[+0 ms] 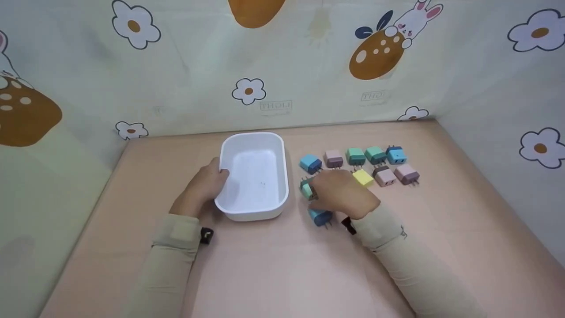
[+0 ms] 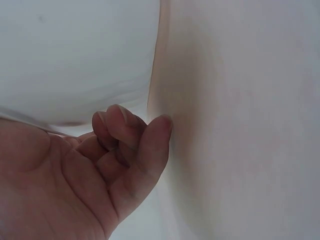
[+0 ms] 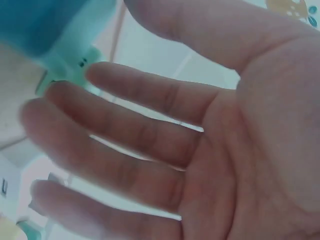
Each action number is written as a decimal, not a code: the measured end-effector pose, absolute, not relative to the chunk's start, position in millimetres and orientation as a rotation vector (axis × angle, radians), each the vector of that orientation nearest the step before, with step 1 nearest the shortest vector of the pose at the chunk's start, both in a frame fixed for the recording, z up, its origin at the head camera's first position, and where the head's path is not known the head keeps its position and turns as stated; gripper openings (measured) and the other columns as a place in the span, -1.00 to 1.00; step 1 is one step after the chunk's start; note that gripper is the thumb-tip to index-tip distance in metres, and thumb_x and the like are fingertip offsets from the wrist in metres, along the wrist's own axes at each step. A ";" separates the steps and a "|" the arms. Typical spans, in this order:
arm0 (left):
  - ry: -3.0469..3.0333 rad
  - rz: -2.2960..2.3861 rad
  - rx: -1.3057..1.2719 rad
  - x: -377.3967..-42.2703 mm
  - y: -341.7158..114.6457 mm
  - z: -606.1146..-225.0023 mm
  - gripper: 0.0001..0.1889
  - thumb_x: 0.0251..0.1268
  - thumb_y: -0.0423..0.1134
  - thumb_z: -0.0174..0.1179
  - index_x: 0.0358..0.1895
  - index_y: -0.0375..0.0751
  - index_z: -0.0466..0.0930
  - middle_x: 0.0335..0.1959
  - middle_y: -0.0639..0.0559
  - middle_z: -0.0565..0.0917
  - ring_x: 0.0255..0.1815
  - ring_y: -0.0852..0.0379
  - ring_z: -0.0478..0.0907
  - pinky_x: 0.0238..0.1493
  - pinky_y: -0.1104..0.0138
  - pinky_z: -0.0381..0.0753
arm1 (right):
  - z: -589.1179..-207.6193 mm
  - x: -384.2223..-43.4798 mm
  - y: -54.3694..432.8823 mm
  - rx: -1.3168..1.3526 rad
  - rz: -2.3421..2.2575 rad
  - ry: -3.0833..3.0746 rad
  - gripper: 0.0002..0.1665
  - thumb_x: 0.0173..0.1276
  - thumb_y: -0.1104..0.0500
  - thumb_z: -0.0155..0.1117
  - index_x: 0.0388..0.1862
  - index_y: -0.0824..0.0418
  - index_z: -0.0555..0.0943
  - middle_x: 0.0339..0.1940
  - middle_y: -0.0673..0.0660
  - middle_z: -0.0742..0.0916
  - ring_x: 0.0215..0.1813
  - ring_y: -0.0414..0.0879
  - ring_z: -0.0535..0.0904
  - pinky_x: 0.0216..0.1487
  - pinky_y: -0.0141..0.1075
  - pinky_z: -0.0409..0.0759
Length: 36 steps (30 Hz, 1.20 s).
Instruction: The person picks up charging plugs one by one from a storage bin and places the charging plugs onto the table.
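Note:
A white plastic tub point(image 1: 251, 215) stands left of the middle, and my left hand point(image 1: 211, 181) grips its left wall, thumb over the rim. In the left wrist view, the fingers point(image 2: 132, 155) curl beside the tub's outer side point(image 2: 75, 60). My right hand point(image 1: 344, 192) hovers over the near-left end of a group of charger plugs. Its fingers point(image 3: 135, 132) are spread and relaxed. Nearest to it are a green charger plug point(image 1: 305, 190), partly hidden by the hand, and a blue charger plug point(image 1: 320, 217), blurred in the right wrist view.
Several more plugs lie right of the tub: blue point(image 1: 310, 163), pink point(image 1: 333, 159), green point(image 1: 355, 156), yellow point(image 1: 363, 178) and mauve point(image 1: 407, 174). A light pink cloth point(image 1: 282, 265) covers the table. A patterned curtain point(image 1: 198, 79) hangs behind and at both sides.

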<state>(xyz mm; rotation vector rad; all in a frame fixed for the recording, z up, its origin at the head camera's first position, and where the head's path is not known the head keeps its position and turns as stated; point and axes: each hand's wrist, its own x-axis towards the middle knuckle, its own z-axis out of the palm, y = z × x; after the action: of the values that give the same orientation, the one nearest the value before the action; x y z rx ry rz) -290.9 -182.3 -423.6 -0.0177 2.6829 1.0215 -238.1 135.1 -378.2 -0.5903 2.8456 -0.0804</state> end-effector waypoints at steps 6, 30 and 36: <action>2.702 1.026 0.006 -291.0 -181.6 -425.3 -0.34 0.73 -0.11 -0.31 0.72 -0.34 -0.12 0.62 -0.42 0.26 0.47 -0.29 0.47 0.45 -0.08 0.50 | -360.9 -244.4 154.4 -0.585 -0.301 2.960 -0.58 0.44 -0.05 0.52 0.12 0.18 0.77 -0.05 0.12 0.79 -0.14 0.02 0.69 -0.06 -0.08 0.73; 2.718 0.995 0.022 -290.9 -183.4 -426.7 -0.35 0.73 -0.10 -0.29 0.70 -0.37 -0.08 0.54 -0.47 0.35 0.34 -0.30 0.58 0.26 -0.04 0.67 | -361.1 -292.4 245.1 -0.327 -0.445 3.229 0.04 0.61 -0.45 -0.01 0.80 0.07 0.02 0.81 0.29 -0.06 0.75 0.41 -0.27 0.63 0.44 -0.26; 2.715 0.989 0.025 -292.7 -182.6 -425.5 -0.34 0.74 -0.10 -0.30 0.71 -0.36 -0.10 0.58 -0.46 0.31 0.40 -0.30 0.53 0.36 -0.06 0.59 | -369.7 -297.7 250.3 -0.293 -0.421 3.161 0.12 0.56 -0.56 -0.14 0.81 0.06 -0.03 0.81 0.28 -0.11 0.74 0.42 -0.34 0.59 0.48 -0.39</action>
<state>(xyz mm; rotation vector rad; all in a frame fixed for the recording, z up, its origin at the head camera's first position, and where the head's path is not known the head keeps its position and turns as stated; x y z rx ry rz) -292.7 -182.6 -425.5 0.0251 2.7152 0.9890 -297.7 250.3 -369.7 -0.2926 3.1607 -0.4211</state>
